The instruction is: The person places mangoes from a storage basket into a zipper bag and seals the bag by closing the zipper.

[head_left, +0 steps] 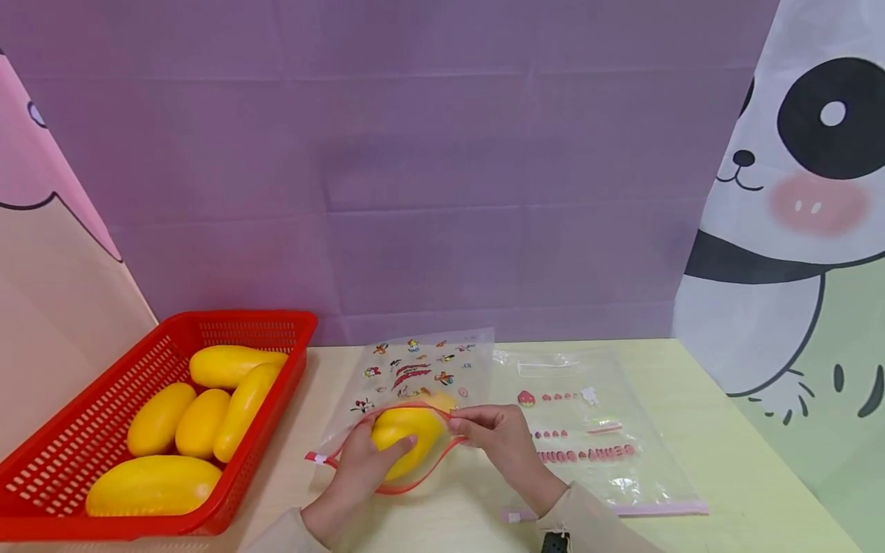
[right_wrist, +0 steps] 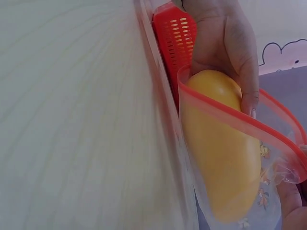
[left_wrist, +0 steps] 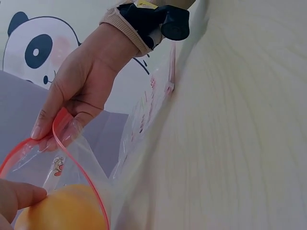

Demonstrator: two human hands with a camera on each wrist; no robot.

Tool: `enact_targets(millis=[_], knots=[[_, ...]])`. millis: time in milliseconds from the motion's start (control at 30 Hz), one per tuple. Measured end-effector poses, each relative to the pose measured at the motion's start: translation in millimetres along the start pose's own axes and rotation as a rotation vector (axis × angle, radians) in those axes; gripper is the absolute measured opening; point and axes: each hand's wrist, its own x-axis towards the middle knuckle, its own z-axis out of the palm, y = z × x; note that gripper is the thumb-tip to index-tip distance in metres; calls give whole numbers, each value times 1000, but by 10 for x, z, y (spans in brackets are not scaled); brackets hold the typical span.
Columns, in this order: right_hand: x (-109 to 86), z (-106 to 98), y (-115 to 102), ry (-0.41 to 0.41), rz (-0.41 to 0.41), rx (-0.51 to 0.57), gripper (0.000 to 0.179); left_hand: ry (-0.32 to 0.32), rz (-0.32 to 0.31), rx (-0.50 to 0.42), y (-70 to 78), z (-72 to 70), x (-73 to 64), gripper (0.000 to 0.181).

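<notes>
A large yellow mango (head_left: 409, 430) sits in the mouth of a clear zip bag (head_left: 373, 384) with a red edge and small cartoon prints. My left hand (head_left: 359, 465) holds the mango at its near end, the thumb lying along it. In the right wrist view, most of the mango (right_wrist: 220, 143) is inside the bag, and the left hand (right_wrist: 225, 48) reaches in over the rim. My right hand (head_left: 508, 445) pinches the bag's red edge on the right, so the mouth stands apart. The left fingers behind the mango are partly hidden.
At the left stands a red perforated basket (head_left: 104, 527) with several yellow mangoes (head_left: 155, 485) in it. A second clear bag (head_left: 588, 491) with strawberry prints and a pink slider edge lies flat at the right. A purple backdrop (head_left: 429, 192) rises behind the table.
</notes>
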Motion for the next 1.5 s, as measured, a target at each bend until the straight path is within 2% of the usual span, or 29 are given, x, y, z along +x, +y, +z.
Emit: enact_targets(millis=[467,833,1267,1500], knots=[[-10,22,1,10,13,-19,24,-8,-50,-30,-6,-58,-36,70],[1,24,22,29,35,-33,22,-3,-51,-20,-17,-91,-62,69],[17,13,72,28,65,10,25,0,-48,-73,-16,8,9,69],[7,18,72,4,79,33,27,19,-101,-65,-5,85,45,73]])
